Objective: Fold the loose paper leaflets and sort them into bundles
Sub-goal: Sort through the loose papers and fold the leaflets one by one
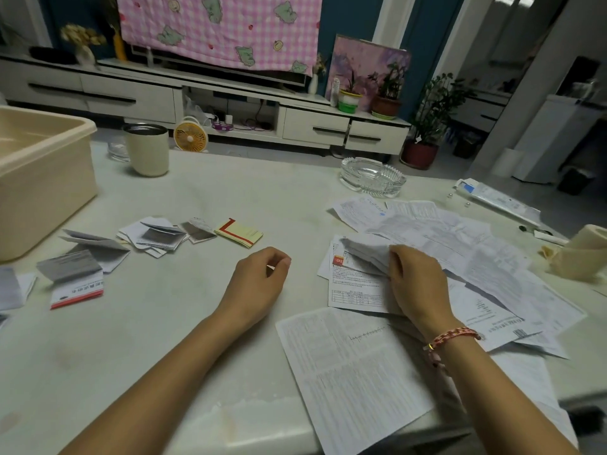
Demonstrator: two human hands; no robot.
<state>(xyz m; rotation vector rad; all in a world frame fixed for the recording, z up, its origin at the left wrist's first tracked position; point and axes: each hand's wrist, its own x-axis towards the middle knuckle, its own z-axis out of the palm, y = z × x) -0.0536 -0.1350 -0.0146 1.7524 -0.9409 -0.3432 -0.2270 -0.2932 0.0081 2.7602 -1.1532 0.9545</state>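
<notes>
Now: paperwork mid-sort

The pale table (197, 198) bears a spread pile of unfolded leaflets (460, 244) at right and folded leaflets (157, 236) at left, well apart. On the pile rests the right hand (417, 284), its fingers curled round the edge of a creased leaflet (364, 254) that juts leftward past the fingertips. Between the two groups lies the left hand (259, 280), fingers loosely curled, holding nothing.

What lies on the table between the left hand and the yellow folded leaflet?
Nothing: in the head view, only bare table separates the left hand from the yellow folded leaflet. The right hand pinches a loose leaflet elsewhere.
</notes>
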